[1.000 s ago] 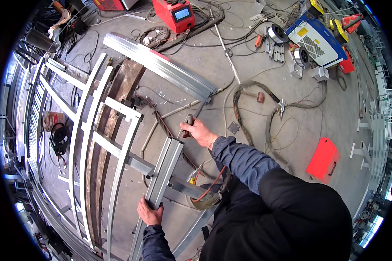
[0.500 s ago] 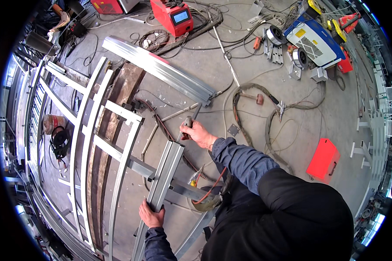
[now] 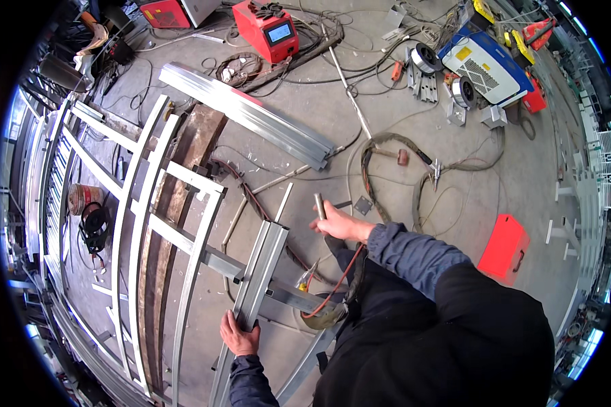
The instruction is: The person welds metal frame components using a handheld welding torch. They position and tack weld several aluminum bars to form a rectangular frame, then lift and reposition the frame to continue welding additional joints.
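A ribbed grey metal channel (image 3: 259, 261) lies lengthwise in front of me, across a square tube. My left hand (image 3: 239, 335) grips its near part, fingers over the left edge and thumb at the right. From its far end a narrow metal strip (image 3: 284, 201) sticks out. Beyond and right of that end, my right hand (image 3: 343, 224) is closed around what looks like a hammer (image 3: 320, 206), apart from the channel. The tool has a short grey cylindrical head, with a thin dark handle showing past the hand; the palm hides the rest.
Curved metal frames (image 3: 195, 261) and a rusty beam (image 3: 157, 285) fill the left. Stacked profiles (image 3: 251, 115) lie ahead. A red machine (image 3: 268, 34) and a blue-white machine (image 3: 485, 68) stand farther off. Cables (image 3: 380, 163), a mallet (image 3: 402, 157) and a red panel (image 3: 504, 249) lie on the floor.
My right hand has moved right and nearer to me with the hammer, away from the channel's far end, and the tool has turned. The left hand stays on the channel.
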Tool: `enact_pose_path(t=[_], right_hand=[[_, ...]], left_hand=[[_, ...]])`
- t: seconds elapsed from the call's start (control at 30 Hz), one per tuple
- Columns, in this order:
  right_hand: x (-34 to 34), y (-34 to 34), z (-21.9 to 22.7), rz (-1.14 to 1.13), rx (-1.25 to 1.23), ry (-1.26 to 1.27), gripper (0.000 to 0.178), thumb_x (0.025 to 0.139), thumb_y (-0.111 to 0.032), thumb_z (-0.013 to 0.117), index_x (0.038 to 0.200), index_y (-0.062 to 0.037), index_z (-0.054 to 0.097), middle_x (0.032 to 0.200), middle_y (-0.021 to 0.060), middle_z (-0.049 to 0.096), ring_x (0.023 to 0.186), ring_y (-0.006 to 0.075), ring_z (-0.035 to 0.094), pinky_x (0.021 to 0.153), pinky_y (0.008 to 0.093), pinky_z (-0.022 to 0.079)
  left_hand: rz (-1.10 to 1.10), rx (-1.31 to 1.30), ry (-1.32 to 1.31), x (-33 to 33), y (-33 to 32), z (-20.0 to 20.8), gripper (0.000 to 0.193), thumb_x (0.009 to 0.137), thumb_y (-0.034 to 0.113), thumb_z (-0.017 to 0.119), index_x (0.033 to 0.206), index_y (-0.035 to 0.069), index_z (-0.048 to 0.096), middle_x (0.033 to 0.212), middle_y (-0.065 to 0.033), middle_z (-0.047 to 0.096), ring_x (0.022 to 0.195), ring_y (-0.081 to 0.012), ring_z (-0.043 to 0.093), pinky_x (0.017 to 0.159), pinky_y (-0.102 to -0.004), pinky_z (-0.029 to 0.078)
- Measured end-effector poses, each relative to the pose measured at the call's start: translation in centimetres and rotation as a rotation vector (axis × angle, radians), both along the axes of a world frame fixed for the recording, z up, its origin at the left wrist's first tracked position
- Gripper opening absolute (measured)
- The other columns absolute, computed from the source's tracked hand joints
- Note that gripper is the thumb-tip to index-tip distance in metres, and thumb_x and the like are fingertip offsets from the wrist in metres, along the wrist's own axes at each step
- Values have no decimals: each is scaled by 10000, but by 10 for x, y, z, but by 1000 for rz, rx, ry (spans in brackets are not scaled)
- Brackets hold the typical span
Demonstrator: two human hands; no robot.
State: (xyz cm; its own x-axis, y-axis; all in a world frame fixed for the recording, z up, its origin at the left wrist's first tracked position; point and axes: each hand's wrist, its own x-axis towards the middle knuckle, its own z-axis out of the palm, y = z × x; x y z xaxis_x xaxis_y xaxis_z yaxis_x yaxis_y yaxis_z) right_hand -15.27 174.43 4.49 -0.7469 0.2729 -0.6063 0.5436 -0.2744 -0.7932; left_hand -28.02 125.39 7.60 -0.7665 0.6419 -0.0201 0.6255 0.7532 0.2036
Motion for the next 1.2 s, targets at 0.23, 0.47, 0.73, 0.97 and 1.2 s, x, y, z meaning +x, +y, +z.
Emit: enact_pose_path(t=[0.23,0.47,0.73,0.97,1.2], right_hand=[[57,18,95,669,227,-122,598,987,-281,738,1387,65,458,1430,180,718,1241,306,709,1056,396,553],[86,-5,166,760,150,-55,660,979,-233,795,1462,34,432,1398,161,740,1214,264,723,1003,390,567],[77,-21,203,853,701,-85,871,840,-640,849,1311,64,646,1137,233,735,1091,400,713,952,461,566],[43,-36,197,529,14,-109,751,979,-662,714,1166,61,635,1183,220,692,1120,351,671,1014,473,518],[-20,-46,196,438,-116,129,523,1031,-451,765,1312,-34,623,993,20,663,703,108,637,624,336,531]], left_hand=[[-140,-20,0,2,-4,8,737,818,312,870,1516,222,650,1584,-205,509,1385,-455,536,1159,-571,444],[-182,-14,-47,0,0,23,817,784,244,890,1552,208,615,1571,-197,496,1357,-424,540,1119,-551,463],[-179,25,-74,0,1,33,776,797,261,869,1533,214,628,1510,-176,538,1264,-394,576,1039,-528,467],[-163,6,-50,3,-4,24,794,792,272,872,1543,220,618,1519,-176,525,1253,-397,574,1030,-530,468],[-150,8,-35,3,-3,26,777,795,270,873,1531,227,628,1515,-164,530,1240,-384,576,1018,-529,471]])
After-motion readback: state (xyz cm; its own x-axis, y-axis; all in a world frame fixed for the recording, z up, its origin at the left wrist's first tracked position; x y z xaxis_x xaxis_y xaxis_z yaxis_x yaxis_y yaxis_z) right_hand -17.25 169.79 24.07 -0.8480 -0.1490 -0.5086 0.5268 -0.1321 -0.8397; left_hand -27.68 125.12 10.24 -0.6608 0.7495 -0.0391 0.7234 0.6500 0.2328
